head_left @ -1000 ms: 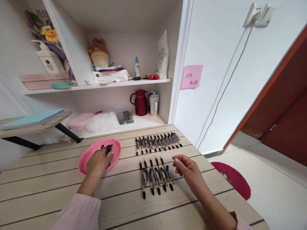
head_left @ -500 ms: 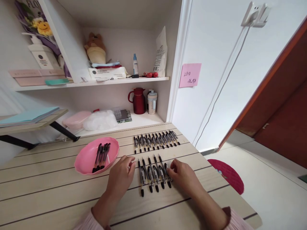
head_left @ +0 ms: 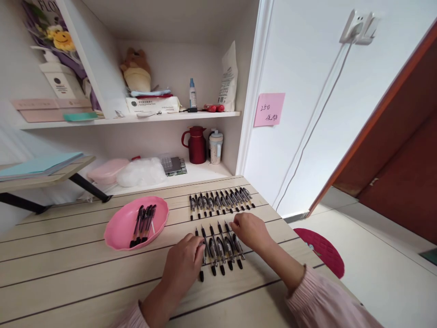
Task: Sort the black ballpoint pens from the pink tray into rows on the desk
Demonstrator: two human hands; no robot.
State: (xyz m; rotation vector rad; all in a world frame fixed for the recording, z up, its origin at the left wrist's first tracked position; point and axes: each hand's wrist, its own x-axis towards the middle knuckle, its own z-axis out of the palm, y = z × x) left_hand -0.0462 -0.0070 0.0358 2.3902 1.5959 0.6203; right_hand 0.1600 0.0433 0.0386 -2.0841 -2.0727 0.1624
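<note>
Uncapped pens (head_left: 221, 248) lie in a near row on the table, tips pointing away, with dark-clipped clear caps (head_left: 228, 247) beside them. At the left end of this row, my left hand (head_left: 184, 259) is closed, thumb and finger pinching a cap beside the leftmost pen (head_left: 201, 275). My right hand (head_left: 251, 230) is curled at the upper right end, its fingertips by the tip of the rightmost pen; whether they hold anything is hidden. Farther back lies a second row of pens with caps (head_left: 221, 202). Several capped pens (head_left: 143, 223) rest in a pink dish (head_left: 114, 237).
The slatted-pattern table (head_left: 85, 282) meets a white shelf (head_left: 211, 169) holding a red jug (head_left: 197, 146), a cup (head_left: 215, 148) and a plastic bag (head_left: 141, 172). A small raised stand (head_left: 68, 175) is at left. A red stool (head_left: 322, 253) stands at right.
My left hand has moved right and toward me, closing over the cap by the leftmost pen. My right hand has shifted away from me and left, from a cap to the pen tips.
</note>
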